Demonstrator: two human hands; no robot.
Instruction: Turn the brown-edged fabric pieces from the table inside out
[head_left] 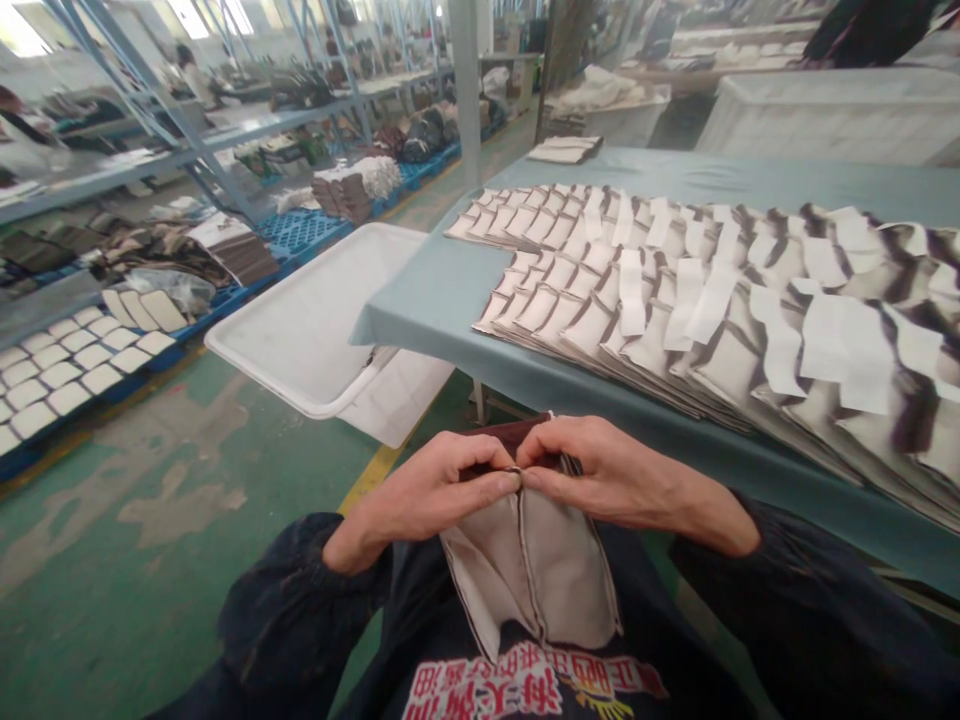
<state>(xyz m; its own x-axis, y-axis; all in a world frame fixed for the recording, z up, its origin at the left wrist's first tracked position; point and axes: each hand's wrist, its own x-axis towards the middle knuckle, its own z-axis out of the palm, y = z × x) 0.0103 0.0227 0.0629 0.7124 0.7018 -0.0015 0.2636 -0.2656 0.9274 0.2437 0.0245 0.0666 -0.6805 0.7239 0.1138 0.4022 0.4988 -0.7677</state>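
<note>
A beige sewn fabric piece [566, 560] with a dark seam down its middle hangs in front of my apron. My left hand [442, 480] pinches its top edge between thumb and bent fingers. Right beside it, my right hand [600, 470] pinches the same edge, and the fingertips of both nearly meet at the seam. Dark brown fabric [514, 432] shows behind the fingers. What lies inside the piece is hidden.
A table with a blue-green cover [409, 290] carries overlapping rows of beige fabric pieces [592, 325] with white strips [709, 300] on top. A white plastic bin [322, 390] stands at its left end. Blue pallets [300, 235] with stacked goods lie further left.
</note>
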